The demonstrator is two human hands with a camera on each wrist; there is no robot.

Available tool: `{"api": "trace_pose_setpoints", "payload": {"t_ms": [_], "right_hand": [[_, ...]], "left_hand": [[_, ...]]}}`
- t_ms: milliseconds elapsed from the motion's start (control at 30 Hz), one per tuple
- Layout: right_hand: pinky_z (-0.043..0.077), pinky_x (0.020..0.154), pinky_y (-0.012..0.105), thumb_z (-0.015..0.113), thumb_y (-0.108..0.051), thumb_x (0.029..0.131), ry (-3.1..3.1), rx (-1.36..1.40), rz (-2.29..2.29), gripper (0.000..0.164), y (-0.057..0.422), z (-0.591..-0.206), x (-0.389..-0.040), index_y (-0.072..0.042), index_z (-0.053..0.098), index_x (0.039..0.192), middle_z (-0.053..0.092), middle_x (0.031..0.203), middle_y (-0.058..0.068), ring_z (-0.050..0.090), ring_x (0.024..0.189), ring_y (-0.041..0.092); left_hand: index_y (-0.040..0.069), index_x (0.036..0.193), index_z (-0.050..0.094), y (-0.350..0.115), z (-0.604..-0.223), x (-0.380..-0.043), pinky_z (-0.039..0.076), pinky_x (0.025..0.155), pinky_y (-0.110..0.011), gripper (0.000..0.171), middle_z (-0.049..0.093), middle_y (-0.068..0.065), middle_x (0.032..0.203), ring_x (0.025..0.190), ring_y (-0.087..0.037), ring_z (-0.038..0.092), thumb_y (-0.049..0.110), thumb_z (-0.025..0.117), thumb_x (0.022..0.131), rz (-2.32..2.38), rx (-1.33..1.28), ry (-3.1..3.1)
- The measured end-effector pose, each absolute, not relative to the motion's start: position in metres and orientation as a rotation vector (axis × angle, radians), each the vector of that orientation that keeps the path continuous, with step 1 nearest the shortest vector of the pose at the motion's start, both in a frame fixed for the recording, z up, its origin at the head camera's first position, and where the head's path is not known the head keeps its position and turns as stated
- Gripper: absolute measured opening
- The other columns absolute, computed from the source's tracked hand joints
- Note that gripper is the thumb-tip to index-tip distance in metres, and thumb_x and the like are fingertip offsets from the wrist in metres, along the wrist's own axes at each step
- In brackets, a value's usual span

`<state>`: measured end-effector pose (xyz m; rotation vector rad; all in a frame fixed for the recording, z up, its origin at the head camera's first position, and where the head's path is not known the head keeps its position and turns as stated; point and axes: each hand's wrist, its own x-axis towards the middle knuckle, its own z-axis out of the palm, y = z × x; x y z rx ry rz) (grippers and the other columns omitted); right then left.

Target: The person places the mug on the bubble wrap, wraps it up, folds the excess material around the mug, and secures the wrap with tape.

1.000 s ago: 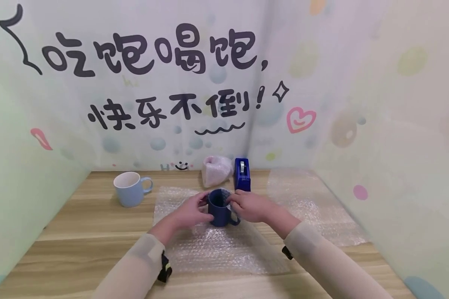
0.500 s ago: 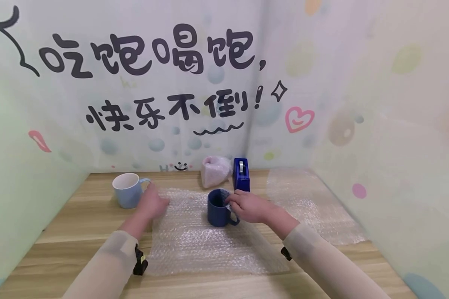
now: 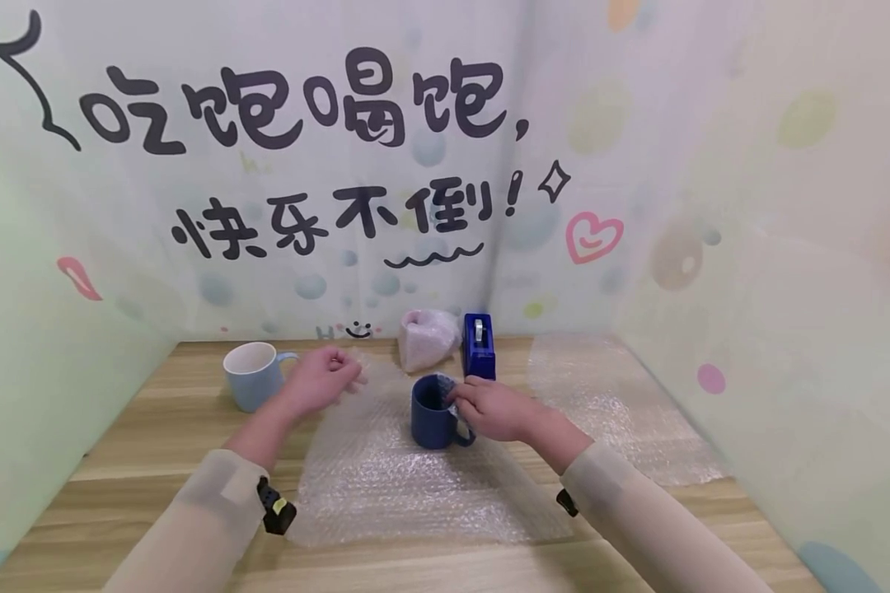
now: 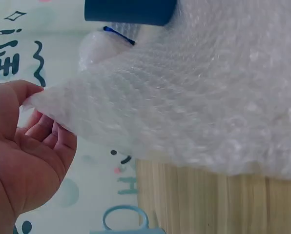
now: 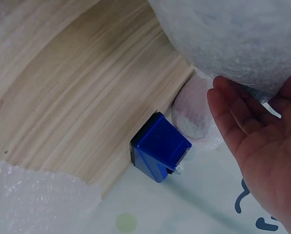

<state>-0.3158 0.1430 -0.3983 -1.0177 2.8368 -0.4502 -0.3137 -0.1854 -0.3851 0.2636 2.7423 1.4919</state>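
Left hand (image 3: 322,380) now off dark-blue cylindrical mug (image 3: 430,426), pinching up clear plastic bubble-wrap sheet (image 3: 400,498) far-left; right hand (image 3: 495,409) pinches too: both sides held.

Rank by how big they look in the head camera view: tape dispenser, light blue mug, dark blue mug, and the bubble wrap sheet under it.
1. Bubble wrap sheet
2. Light blue mug and dark blue mug: too alike to rank; the dark one stands nearer the camera
3. Tape dispenser
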Motion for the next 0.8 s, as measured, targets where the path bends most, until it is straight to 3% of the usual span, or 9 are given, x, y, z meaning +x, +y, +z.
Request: {"api": "trace_pose_setpoints", "payload": {"t_ms": [133,333,400,467,567,667,800], "right_hand": [[0.058,0.102,0.047,0.041,-0.021,0.115,2.838,-1.023,-0.446,0.039,0.143,-0.398,-0.316,-0.01,0.072,0.136,0.068,0.122,0.005,0.065,0.109,0.021],[0.058,0.102,0.047,0.042,-0.021,0.115,2.856,-1.05,-0.436,0.038,0.143,-0.399,-0.316,-0.01,0.073,0.134,0.068,0.121,0.006,0.066,0.108,0.021],[0.058,0.101,0.047,0.042,-0.02,0.115,2.869,-1.088,-0.423,0.036,0.143,-0.4,-0.318,-0.009,0.073,0.13,0.067,0.118,0.006,0.066,0.106,0.021],[0.058,0.099,0.047,0.042,-0.02,0.115,2.88,-1.126,-0.416,0.035,0.144,-0.402,-0.318,-0.009,0.073,0.128,0.067,0.116,0.006,0.065,0.104,0.021],[0.058,0.099,0.046,0.041,-0.019,0.115,2.89,-1.176,-0.406,0.035,0.146,-0.404,-0.319,-0.007,0.072,0.127,0.065,0.115,0.006,0.065,0.104,0.022],[0.058,0.1,0.046,0.041,-0.019,0.115,2.887,-1.182,-0.4,0.037,0.147,-0.404,-0.32,-0.005,0.071,0.131,0.066,0.118,0.007,0.066,0.107,0.022],[0.059,0.102,0.046,0.04,-0.02,0.116,2.873,-1.153,-0.393,0.038,0.146,-0.403,-0.319,-0.007,0.07,0.135,0.067,0.121,0.007,0.067,0.111,0.023]], "left_hand": [[0.0,0.117,0.063,-0.17,-0.384,-0.314,0.056,0.066,-0.028,0.023,0.082,-0.019,0.118,0.083,-0.014,0.071,0.021,0.057,0.112,1.612,0.343,2.64],[-0.001,0.119,0.062,-0.134,-0.388,-0.309,0.055,0.067,-0.03,0.024,0.08,-0.019,0.109,0.078,-0.014,0.064,0.022,0.059,0.113,1.719,0.516,2.481],[0.0,0.12,0.065,-0.124,-0.391,-0.307,0.058,0.076,-0.034,0.028,0.081,-0.016,0.112,0.087,-0.016,0.067,0.025,0.054,0.115,1.666,0.591,2.465],[0.005,0.121,0.071,-0.117,-0.394,-0.307,0.057,0.093,-0.041,0.03,0.08,-0.011,0.117,0.103,-0.02,0.069,0.025,0.049,0.116,1.512,0.689,2.537],[0.012,0.121,0.077,-0.113,-0.397,-0.308,0.039,0.12,-0.056,0.036,0.078,-0.006,0.13,0.135,-0.029,0.059,0.017,0.043,0.112,1.153,0.877,2.709],[0.018,0.124,0.08,-0.114,-0.398,-0.309,0.025,0.124,-0.066,0.04,0.075,-0.004,0.136,0.149,-0.036,0.047,0.01,0.046,0.104,0.822,1.026,2.832],[0.018,0.127,0.08,-0.115,-0.397,-0.314,0.026,0.123,-0.068,0.041,0.075,-0.006,0.14,0.15,-0.038,0.047,0.012,0.047,0.105,0.644,1.107,2.839]]}}
